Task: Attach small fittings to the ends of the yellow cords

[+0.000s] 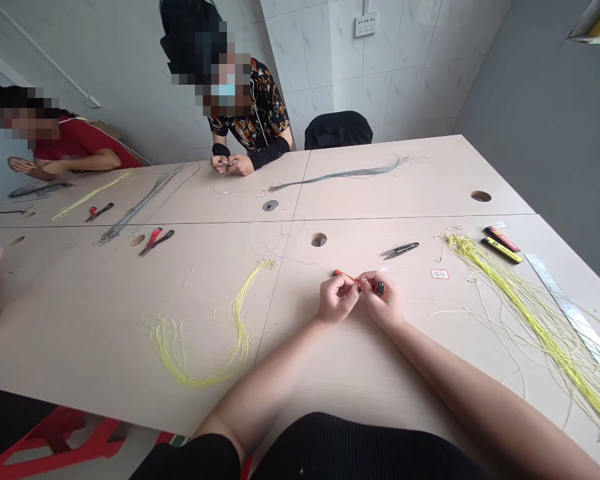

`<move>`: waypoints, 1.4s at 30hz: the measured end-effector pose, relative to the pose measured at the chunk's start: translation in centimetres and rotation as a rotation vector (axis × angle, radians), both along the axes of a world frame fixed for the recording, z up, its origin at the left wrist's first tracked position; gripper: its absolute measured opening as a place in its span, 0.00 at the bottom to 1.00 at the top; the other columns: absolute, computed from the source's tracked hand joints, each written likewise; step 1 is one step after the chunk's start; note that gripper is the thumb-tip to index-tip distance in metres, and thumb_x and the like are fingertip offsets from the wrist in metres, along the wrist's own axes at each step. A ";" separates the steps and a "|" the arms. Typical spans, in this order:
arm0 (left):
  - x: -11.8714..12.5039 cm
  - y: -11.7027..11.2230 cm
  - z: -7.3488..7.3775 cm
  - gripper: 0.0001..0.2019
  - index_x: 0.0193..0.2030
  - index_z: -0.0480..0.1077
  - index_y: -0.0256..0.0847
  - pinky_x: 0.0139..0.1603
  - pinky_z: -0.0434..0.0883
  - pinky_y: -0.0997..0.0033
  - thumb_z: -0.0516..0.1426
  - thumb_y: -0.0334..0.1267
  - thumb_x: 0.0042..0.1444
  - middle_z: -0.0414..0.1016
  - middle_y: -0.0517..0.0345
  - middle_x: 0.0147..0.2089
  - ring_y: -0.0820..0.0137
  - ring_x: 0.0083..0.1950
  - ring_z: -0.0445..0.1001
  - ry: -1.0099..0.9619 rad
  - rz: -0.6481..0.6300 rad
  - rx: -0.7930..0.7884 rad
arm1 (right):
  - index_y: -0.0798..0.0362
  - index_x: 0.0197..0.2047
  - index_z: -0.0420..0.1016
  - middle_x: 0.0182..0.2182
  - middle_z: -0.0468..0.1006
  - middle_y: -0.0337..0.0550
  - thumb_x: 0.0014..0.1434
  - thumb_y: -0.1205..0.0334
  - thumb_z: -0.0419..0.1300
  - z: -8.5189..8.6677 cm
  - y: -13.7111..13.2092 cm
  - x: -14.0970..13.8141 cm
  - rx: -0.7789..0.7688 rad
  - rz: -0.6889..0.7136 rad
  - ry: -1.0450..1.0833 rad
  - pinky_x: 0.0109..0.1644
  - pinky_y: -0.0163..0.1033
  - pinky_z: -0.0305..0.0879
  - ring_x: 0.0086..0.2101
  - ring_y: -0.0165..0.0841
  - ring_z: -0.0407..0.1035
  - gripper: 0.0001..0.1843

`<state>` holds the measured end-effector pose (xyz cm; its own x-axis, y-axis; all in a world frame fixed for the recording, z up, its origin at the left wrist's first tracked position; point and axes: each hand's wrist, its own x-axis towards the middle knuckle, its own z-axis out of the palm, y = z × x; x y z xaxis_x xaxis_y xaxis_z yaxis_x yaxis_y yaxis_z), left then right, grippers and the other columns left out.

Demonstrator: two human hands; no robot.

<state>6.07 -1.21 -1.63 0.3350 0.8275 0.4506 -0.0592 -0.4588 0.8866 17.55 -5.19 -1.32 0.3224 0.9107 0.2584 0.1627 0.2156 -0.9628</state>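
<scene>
My left hand (338,300) and my right hand (384,301) meet fingertip to fingertip above the table in front of me. The left fingers pinch a slim red tool with a black end (337,273), which points up and left. Curled inside the right hand is a dark tool, of which only a round black end (380,288) shows; its kind is hidden. What passes between the fingertips is too small to make out. Beyond the right hand lie thread snips (401,251) and a small white label with a red border (439,274).
Yellow cords lie in a bundle (535,320) on the right, beside a steel ruler (575,317) and two dark packs (502,245). Another yellow bundle (240,320) curves at left. Red-handled pliers (156,241) and a table hole (319,239) lie farther out. Two people (253,107) sit across.
</scene>
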 end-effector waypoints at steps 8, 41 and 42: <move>0.1 0.0 0.0 0.18 0.21 0.60 0.38 0.19 0.54 0.78 0.56 0.45 0.57 0.60 0.64 0.18 0.79 0.19 0.56 0.007 0.020 0.011 | 0.53 0.28 0.70 0.18 0.64 0.37 0.56 0.54 0.56 0.0 0.0 -0.1 -0.006 -0.015 -0.020 0.26 0.34 0.55 0.22 0.28 0.57 0.12; -0.2 0.0 -0.5 0.19 0.22 0.62 0.38 0.22 0.53 0.75 0.56 0.48 0.58 0.57 0.65 0.17 0.78 0.20 0.54 -0.030 0.028 -0.052 | 0.53 0.27 0.67 0.21 0.68 0.38 0.56 0.56 0.55 0.2 0.1 -0.1 -0.022 -0.010 -0.006 0.28 0.35 0.56 0.23 0.28 0.59 0.10; -0.2 0.0 -0.5 0.18 0.22 0.63 0.38 0.22 0.54 0.75 0.55 0.48 0.58 0.58 0.64 0.18 0.78 0.21 0.54 -0.034 0.029 -0.057 | 0.53 0.27 0.67 0.21 0.68 0.38 0.56 0.56 0.54 0.2 0.1 -0.1 -0.025 -0.009 -0.003 0.28 0.35 0.56 0.23 0.28 0.59 0.11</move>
